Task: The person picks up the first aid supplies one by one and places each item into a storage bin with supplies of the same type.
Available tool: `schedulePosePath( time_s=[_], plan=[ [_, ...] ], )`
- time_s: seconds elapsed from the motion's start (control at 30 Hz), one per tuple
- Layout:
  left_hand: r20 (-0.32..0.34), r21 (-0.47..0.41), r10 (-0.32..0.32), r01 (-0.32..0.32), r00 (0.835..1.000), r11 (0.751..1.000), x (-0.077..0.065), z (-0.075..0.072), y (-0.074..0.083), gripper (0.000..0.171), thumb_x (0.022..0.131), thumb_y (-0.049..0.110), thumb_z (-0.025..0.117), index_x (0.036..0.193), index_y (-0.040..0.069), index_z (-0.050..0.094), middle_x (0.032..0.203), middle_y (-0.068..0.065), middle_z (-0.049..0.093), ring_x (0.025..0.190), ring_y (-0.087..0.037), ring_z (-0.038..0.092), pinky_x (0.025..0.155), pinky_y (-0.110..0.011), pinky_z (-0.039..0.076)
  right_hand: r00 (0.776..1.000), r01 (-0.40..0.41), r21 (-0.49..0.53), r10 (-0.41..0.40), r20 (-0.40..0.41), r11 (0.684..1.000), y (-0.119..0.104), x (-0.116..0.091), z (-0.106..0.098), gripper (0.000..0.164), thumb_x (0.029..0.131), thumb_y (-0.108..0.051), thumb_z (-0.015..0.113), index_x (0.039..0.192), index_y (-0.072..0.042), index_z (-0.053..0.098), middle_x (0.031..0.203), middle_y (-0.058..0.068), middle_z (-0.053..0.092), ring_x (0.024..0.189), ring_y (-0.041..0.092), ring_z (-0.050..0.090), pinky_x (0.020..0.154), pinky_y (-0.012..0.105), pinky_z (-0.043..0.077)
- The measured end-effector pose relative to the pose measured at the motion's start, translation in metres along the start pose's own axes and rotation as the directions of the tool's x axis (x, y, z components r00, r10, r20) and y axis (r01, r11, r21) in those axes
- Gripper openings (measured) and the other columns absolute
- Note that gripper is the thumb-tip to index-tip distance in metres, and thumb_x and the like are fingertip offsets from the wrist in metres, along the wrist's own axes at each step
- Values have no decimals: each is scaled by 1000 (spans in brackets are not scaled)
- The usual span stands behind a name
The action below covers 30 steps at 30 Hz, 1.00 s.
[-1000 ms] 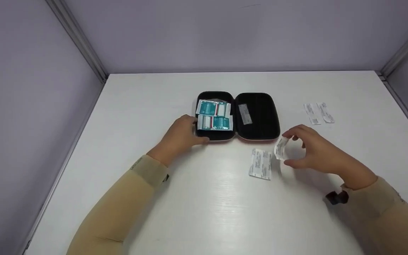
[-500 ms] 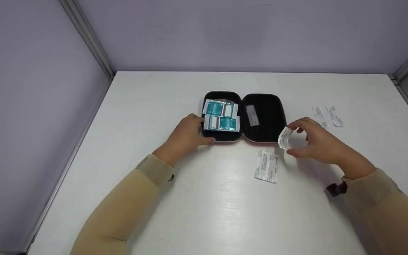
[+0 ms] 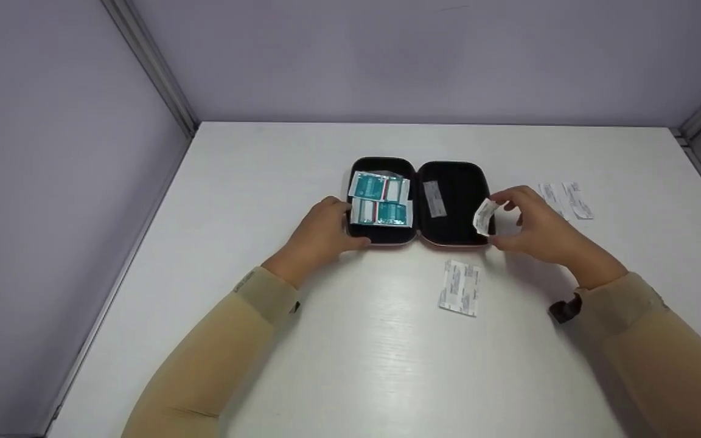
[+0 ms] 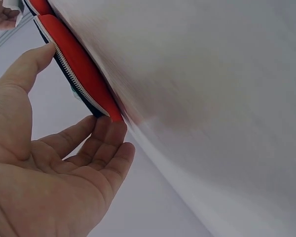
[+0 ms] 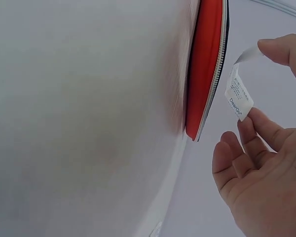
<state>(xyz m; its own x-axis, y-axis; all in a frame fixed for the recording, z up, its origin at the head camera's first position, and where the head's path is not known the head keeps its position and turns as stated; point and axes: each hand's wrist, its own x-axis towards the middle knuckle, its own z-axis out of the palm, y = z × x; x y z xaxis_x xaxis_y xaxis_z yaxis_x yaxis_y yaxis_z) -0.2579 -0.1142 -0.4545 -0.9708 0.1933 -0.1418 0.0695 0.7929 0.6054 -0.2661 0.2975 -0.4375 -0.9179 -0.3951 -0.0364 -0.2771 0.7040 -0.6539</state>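
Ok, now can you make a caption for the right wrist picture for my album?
A right hand holds a bent white packet by its ends near a red zippered case.

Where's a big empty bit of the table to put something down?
The table is bare left of the open case and left hand, and between the two sleeves, this side of the loose white packet. It's crowded around the right hand, with its pinched wrapper and two white strips beyond. Teal sachets cover much of the case's left half.
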Motion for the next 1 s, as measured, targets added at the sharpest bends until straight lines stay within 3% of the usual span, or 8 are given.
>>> schedulePosePath(
  time_s=[0.2,0.5,0.73,1.0],
  plan=[
    [2,11,10,-10,1000,1000,-2,-1,0,78,92,40,95,153,2,65,145,-11,65,130,-25,62,124,-43,53,1000,7,23,-7,-1,1000,-1,13,-1,76,98,-15,87,162,0,49,162,22,46,145,41,48,108,54,46],
    [7,17,9,-10,1000,1000,-6,0,2,75,92,40,95,152,4,66,145,-12,65,128,-26,62,123,-43,54,999,42,35,-41,-28,999,-1,21,3,76,96,-9,87,163,-2,51,165,18,48,143,37,51,104,42,44],
    [3,20,24,-24,1000,1000,-8,0,2,76,92,38,95,152,2,66,143,-12,66,131,-26,63,124,-43,53,1000,0,44,0,-5,999,0,25,4,82,95,-6,85,167,-2,47,169,18,45,146,40,49,114,58,46],
    [-2,18,39,-39,999,999,-7,1,0,81,92,39,96,154,-1,64,144,-13,66,134,-27,63,126,-43,52,998,-57,50,57,12,997,1,26,5,98,92,-12,92,174,-4,38,180,16,34,148,46,51,125,65,45]
  ],
)
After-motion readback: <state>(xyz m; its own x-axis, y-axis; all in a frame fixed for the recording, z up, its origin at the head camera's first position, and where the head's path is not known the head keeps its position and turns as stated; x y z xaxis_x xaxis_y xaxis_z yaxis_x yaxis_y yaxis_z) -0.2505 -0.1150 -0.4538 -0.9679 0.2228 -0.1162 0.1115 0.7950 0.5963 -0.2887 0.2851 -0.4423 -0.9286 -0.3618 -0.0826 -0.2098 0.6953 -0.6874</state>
